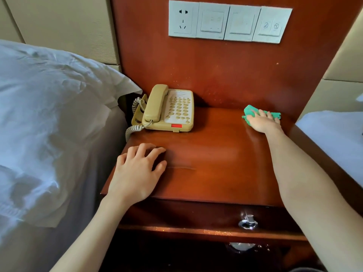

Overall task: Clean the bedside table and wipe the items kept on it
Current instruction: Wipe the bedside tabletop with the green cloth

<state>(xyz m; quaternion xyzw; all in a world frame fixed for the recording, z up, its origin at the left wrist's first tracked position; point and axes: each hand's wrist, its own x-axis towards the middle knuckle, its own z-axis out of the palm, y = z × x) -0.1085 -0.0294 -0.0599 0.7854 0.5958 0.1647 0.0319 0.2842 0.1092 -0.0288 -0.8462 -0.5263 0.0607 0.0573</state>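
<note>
Bedside table [206,173]: your right hand [262,121] lies flat, fingers together, pressing the green cloth [250,110] onto its back right corner. Beige phone [169,108] sits back left, handset cradled. Your left hand [137,173] rests spread and empty near the front left edge, beside the pillow [49,105].

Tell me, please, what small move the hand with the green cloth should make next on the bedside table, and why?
Probably sweep the green cloth leftward along the back edge toward the telephone. The right hand presses it flat at the far right corner of the bedside table, so the wide bare stretch beside it looks like the next part to wipe. The left hand rests on the front left, leaving that path free.
</note>
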